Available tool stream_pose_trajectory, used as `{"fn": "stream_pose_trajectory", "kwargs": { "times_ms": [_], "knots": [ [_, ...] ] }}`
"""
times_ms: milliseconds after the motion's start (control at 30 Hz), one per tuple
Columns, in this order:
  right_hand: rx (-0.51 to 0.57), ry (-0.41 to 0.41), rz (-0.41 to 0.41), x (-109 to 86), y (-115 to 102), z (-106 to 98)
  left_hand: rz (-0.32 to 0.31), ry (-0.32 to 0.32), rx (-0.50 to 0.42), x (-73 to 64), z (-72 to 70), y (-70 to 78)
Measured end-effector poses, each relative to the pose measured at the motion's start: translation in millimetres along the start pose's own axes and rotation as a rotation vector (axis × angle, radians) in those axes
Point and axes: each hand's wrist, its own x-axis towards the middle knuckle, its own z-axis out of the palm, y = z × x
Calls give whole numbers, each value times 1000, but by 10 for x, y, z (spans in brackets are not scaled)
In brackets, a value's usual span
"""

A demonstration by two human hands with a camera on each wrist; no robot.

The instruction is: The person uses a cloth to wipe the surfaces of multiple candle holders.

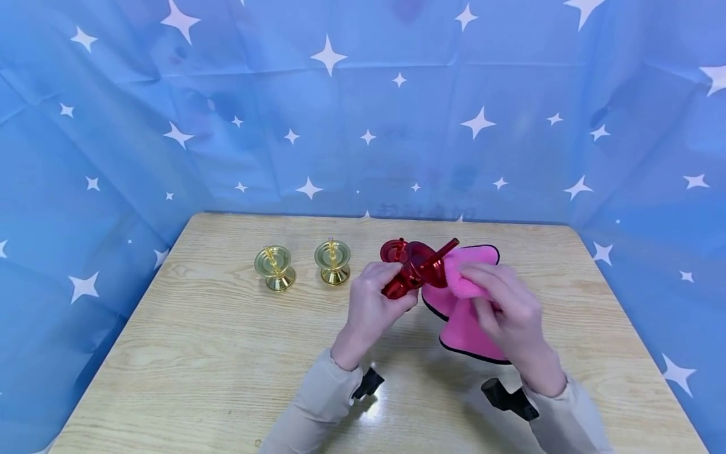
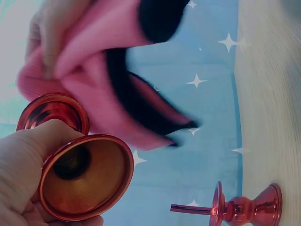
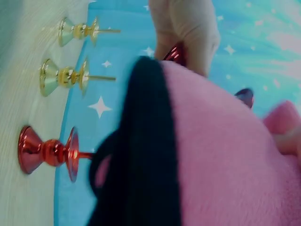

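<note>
My left hand [image 1: 374, 299] grips a shiny red metal candle holder [image 1: 404, 280] round its stem, tilted so its dish and thin rod point up to the right. In the left wrist view the hollow underside of the foot of this candle holder [image 2: 101, 188] faces the camera, with the thumb between foot and dish. A pink cloth [image 1: 473, 328] with black edging is pinched in my right hand [image 1: 507, 309]. One bunched part of it lies right at the dish's rim, while the rest hangs down in folds. In the right wrist view the cloth [image 3: 225, 155] hides most of the held holder.
A second red candle holder [image 1: 391, 251] stands upright on the wooden table [image 1: 215, 353], just behind the held one. Two gold candle holders, a left one [image 1: 276, 268] and a right one [image 1: 333, 260], stand further left. A blue star-patterned curtain [image 1: 340, 126] borders the table's back and sides.
</note>
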Motion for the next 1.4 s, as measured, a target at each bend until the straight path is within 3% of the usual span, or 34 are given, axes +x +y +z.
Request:
{"fn": "stream_pose_trajectory", "kwargs": {
  "times_ms": [67,167,367,600,833,1067,1200,1400],
  "knots": [
    [1,70,-1,34,-59,32,-4,-2,-15,2,-1,-3],
    [38,82,-21,48,-102,74,-3,3,-45,6,5,-2],
    [172,-35,-25,10,-23,28,-30,-14,-154,-7,7,-13],
    [141,-88,-20,-30,232,-26,-65,-78,-220,-46,21,-20],
    [69,-183,-44,-133,316,-63,-63,-60,-183,-30,22,-23],
    [154,-316,29,-178,244,-144,-69,-49,-164,-39,15,-47],
    [181,-300,88,-195,199,-176,-58,-44,-145,-39,13,-66],
    [217,-171,121,-124,87,-161,-49,-43,-137,-27,5,-77]
  ]
}}
